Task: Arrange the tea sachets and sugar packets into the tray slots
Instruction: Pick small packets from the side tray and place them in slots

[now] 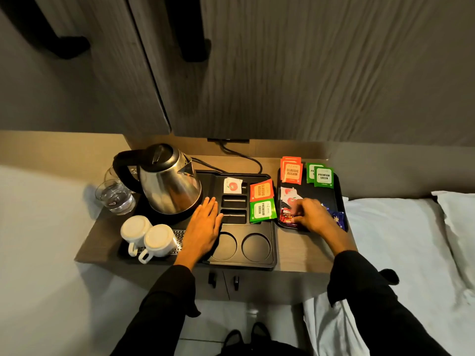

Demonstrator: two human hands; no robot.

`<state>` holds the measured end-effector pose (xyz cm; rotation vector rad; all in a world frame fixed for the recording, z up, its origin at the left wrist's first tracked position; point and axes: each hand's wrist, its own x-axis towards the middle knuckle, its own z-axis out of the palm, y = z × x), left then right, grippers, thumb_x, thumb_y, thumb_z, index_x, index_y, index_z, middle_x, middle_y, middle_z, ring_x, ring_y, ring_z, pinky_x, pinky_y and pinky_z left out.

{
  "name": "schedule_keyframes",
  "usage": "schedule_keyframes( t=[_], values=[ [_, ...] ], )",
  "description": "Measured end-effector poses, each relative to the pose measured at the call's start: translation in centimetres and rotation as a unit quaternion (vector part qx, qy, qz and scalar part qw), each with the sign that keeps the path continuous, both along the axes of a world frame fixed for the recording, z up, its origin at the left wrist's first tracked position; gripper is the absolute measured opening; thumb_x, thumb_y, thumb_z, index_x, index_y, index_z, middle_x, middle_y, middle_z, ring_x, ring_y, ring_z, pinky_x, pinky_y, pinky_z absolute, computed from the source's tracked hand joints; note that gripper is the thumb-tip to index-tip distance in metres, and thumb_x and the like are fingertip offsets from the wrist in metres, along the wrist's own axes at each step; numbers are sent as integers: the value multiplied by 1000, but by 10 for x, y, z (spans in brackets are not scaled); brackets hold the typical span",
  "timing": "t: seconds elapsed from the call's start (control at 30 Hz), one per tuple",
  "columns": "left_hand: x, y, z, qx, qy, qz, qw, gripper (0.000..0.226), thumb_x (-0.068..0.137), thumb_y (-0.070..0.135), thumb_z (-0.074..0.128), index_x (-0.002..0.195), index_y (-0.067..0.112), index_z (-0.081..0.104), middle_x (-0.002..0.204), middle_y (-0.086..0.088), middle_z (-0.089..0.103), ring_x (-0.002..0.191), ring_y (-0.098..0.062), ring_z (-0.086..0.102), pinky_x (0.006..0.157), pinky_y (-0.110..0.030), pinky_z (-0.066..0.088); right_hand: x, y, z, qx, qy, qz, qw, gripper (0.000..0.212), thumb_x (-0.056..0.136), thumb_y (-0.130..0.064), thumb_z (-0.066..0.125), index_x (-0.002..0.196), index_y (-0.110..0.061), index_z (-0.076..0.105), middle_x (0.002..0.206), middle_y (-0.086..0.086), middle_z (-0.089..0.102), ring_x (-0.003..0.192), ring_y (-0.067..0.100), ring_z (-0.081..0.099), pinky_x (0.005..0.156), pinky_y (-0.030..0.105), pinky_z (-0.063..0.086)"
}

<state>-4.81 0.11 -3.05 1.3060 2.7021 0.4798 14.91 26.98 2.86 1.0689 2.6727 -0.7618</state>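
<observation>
A black slotted tray (259,263) holds an orange Classic Assam sachet (261,190), a green Premium Green sachet (262,210) and a white sugar packet (232,185) in its slots. Two narrow slots (234,209) between them hold nothing. To the right, a small black tray (338,191) carries orange Assam sachets (292,170), green sachets (323,176), white packets (288,195), red packets (285,216) and blue packets (338,219). My left hand (204,226) lies flat on the slotted tray. My right hand (312,214) is curled down over the red packets; whether it grips one is hidden.
A steel kettle (169,179) stands on the tray's back left, its cord (241,155) running to the wall. Two upturned white cups (147,237) sit at the front left, a water glass (115,197) beside the kettle. White bedding (401,242) lies to the right.
</observation>
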Motion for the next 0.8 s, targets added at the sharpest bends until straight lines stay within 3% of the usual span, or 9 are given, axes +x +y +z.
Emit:
schedule_keyframes(
  t=[0.2, 0.33, 0.43, 0.6, 0.8],
  values=[
    [0, 0, 0, -6, 1, 1, 1000, 58, 110, 39, 26, 159, 12, 19, 169, -8, 21, 158, -21, 11, 129, -38, 11, -10, 12, 21, -61, 43, -46, 996, 25, 87, -16, 78, 109, -19, 67, 124, 9, 68, 116, 28, 66, 99, 47, 57],
    [1, 1, -1, -11, -7, -1, 1000, 58, 110, 40, 25, 160, 13, 17, 170, -7, 19, 158, -20, 9, 129, -38, 10, -44, 2, 39, -92, 105, 5, 990, 23, 90, -19, 75, 113, -21, 73, 118, 1, 69, 109, 18, 64, 82, 27, 51],
    [-1, 0, 0, -12, -5, 1, 1000, 58, 109, 41, 25, 160, 13, 18, 170, -6, 20, 158, -20, 9, 129, -38, 11, -85, -25, 44, -105, 119, 67, 985, 25, 93, -21, 70, 118, -20, 73, 121, 3, 68, 111, 18, 63, 78, 22, 47],
    [-1, -1, 1, -7, 7, -3, 1000, 57, 110, 40, 25, 160, 13, 22, 169, -6, 23, 158, -19, 11, 128, -35, 12, -135, -70, 29, -82, 126, 108, 983, 26, 95, -18, 68, 121, -15, 73, 130, 11, 66, 122, 26, 63, 103, 40, 52],
    [-2, -1, 0, -10, 0, 1, 1000, 57, 110, 40, 23, 160, 15, 20, 170, -4, 20, 158, -17, 10, 129, -35, 11, -146, -91, 13, 6, 87, 162, 983, 26, 98, -16, 64, 123, -14, 67, 126, 13, 65, 112, 30, 68, 95, 43, 57]
  ],
)
